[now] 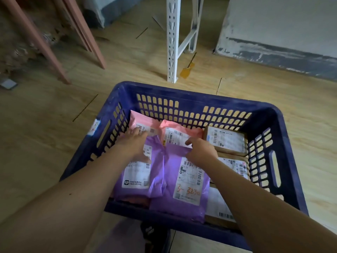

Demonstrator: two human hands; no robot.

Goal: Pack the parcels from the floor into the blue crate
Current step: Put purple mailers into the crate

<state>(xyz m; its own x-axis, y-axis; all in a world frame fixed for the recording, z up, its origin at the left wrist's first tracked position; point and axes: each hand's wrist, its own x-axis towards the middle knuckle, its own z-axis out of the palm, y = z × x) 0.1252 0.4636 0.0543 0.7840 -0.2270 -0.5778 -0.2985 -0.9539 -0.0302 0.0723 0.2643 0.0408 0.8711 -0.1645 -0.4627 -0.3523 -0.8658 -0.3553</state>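
The blue crate [184,94] stands on the floor in front of me and holds several parcels. Two pink mailers [141,123] [179,131] lie at its far side. Nearer me lie two purple mailers [135,176] [187,181]. Brown cardboard boxes [225,140] fill the right side. My left hand [135,144] rests flat with straight fingers on the left purple mailer, fingertips reaching the left pink one. My right hand [201,149] has its fingers curled at the top edge of the right purple mailer, by the right pink mailer's label.
The crate sits on a wooden floor. Pink furniture legs [36,39] stand at the back left. A white perforated shelf post [171,39] rises just behind the crate, with a yellow tag [187,70] beside its foot. A grey wall base [279,53] runs along the back right.
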